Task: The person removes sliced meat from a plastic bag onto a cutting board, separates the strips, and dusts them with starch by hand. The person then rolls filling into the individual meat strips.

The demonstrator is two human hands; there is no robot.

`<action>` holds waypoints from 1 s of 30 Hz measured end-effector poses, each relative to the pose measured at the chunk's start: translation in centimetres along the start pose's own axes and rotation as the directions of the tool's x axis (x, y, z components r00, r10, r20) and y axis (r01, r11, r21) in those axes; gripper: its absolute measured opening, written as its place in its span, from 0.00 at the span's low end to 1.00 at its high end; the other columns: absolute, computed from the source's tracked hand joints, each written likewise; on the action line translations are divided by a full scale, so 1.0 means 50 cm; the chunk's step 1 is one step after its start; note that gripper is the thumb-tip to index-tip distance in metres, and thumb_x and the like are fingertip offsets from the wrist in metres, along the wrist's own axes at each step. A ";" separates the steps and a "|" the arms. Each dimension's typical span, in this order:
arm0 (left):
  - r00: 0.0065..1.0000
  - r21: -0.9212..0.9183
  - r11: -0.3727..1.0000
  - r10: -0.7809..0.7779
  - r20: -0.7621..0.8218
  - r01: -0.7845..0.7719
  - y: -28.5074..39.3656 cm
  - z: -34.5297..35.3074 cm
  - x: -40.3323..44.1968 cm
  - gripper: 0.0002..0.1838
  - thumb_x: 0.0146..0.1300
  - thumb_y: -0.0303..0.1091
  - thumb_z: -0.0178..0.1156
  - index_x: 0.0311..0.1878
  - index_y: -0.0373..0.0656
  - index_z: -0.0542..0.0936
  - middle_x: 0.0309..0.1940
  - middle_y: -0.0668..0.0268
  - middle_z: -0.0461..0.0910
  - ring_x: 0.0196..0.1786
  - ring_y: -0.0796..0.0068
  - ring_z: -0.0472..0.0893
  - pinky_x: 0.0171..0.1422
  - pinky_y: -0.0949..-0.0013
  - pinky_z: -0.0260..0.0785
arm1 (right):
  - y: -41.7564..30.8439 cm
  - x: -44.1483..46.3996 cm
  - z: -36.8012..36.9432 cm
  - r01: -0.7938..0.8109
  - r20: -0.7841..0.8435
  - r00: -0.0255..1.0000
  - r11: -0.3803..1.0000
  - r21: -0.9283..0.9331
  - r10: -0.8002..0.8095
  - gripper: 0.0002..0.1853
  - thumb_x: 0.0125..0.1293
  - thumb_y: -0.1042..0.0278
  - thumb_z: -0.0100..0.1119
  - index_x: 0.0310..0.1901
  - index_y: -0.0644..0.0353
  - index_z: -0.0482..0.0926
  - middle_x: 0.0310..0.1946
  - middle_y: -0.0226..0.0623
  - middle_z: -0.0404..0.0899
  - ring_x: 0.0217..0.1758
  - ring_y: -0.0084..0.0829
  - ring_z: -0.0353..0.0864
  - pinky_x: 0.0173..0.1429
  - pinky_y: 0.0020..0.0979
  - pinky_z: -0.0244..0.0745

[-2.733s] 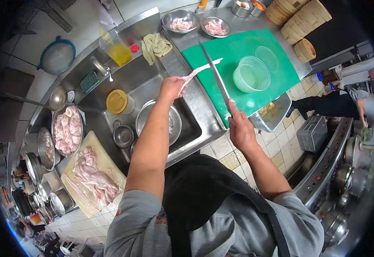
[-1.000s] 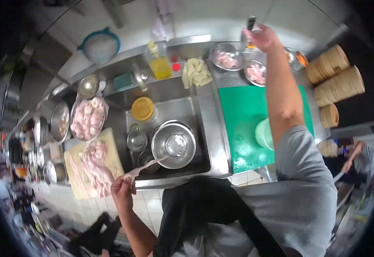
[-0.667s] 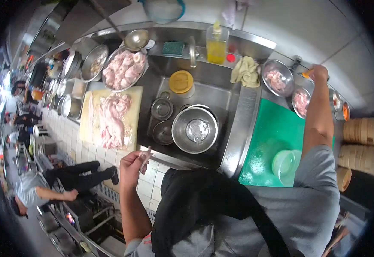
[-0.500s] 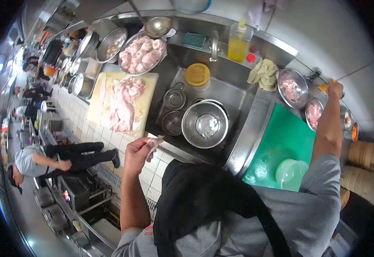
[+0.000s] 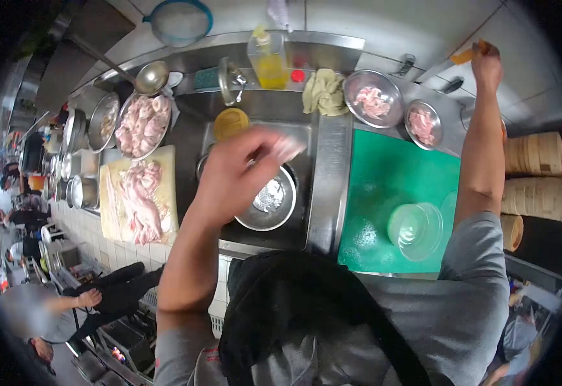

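Observation:
My left hand (image 5: 239, 174), blurred by motion, is raised over the sink (image 5: 297, 135) with its fingers pinched on a pale strip of meat (image 5: 288, 148). At the back right, my right hand (image 5: 487, 66) grips an orange-handled knife (image 5: 436, 69), its blade pointing left near the wall. Below the knife stand two metal bowls of sliced meat, the larger bowl (image 5: 351, 87) left of the smaller bowl (image 5: 440, 137). A green cutting board (image 5: 377, 174) carries a clear plastic tub (image 5: 416, 231). Under my left hand, a metal bowl (image 5: 284, 215) sits partly hidden in the sink.
Raw meat (image 5: 140, 202) lies on a pale board (image 5: 110, 222) left of the sink, below a heaped meat bowl (image 5: 142, 125). A soap bottle (image 5: 269, 64) and cloth (image 5: 324, 93) line the back edge. Steamers (image 5: 535, 154) stand right; a co-worker (image 5: 88, 299) is lower left.
My left hand has risen over the sink with the strip. My right hand went from holding a knife over the board to the back wall, and now lifts an orange-handled knife. The view has turned.

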State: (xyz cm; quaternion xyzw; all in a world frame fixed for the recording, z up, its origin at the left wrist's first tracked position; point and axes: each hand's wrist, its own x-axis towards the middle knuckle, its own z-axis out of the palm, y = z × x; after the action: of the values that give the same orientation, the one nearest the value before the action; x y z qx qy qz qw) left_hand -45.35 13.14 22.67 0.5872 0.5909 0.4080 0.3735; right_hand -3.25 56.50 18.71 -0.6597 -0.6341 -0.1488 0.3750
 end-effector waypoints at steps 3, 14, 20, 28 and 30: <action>0.985 0.168 0.977 0.109 0.137 -0.132 0.031 0.071 0.160 0.18 0.65 0.35 0.61 0.57 0.39 0.79 0.45 0.61 0.84 0.45 0.72 0.83 0.51 0.68 0.74 | -0.082 0.021 -0.168 0.074 -0.056 0.996 0.997 0.010 -0.073 0.26 0.64 0.43 0.57 0.53 0.56 0.80 0.48 0.46 0.83 0.53 0.46 0.82 0.57 0.40 0.75; 0.971 0.253 0.938 0.233 0.049 -0.237 -0.150 0.154 0.191 0.22 0.64 0.37 0.61 0.61 0.43 0.77 0.56 0.49 0.78 0.58 0.52 0.79 0.63 0.58 0.70 | -0.083 -0.065 -0.458 0.079 -0.060 0.997 0.675 0.733 -0.053 0.19 0.66 0.70 0.64 0.55 0.70 0.76 0.46 0.39 0.84 0.42 0.18 0.79 0.48 0.22 0.75; 0.956 0.029 0.956 -0.291 -0.035 0.292 -0.328 0.035 -0.088 0.21 0.64 0.35 0.62 0.60 0.40 0.77 0.44 0.62 0.84 0.43 0.79 0.80 0.53 0.72 0.71 | -0.182 -0.189 -0.502 -0.032 0.119 0.987 0.595 0.803 -0.108 0.19 0.68 0.69 0.60 0.58 0.69 0.75 0.49 0.41 0.84 0.40 0.19 0.79 0.46 0.22 0.73; 0.775 -0.438 0.827 -0.521 -0.358 0.353 -0.364 -0.093 -0.456 0.19 0.68 0.34 0.60 0.58 0.34 0.77 0.45 0.66 0.82 0.44 0.78 0.79 0.51 0.73 0.70 | -0.358 -0.325 -0.463 -0.079 0.264 0.880 0.427 0.901 -0.394 0.19 0.71 0.70 0.56 0.60 0.67 0.72 0.51 0.46 0.81 0.36 0.19 0.76 0.45 0.22 0.73; 0.736 -0.474 0.818 -0.534 -0.415 0.326 -0.406 -0.135 -0.518 0.19 0.68 0.34 0.60 0.58 0.35 0.77 0.45 0.66 0.82 0.42 0.78 0.79 0.49 0.74 0.70 | -0.416 -0.370 -0.459 -0.074 0.254 0.855 0.380 0.922 -0.451 0.18 0.71 0.71 0.56 0.60 0.68 0.71 0.51 0.47 0.80 0.36 0.19 0.76 0.45 0.22 0.73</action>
State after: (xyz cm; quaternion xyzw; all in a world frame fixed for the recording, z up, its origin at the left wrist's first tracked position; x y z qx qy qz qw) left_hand -58.64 -12.59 5.62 0.2135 0.7039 0.5576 0.3846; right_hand -19.37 25.61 28.12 -0.2808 -0.7537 0.3413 0.4864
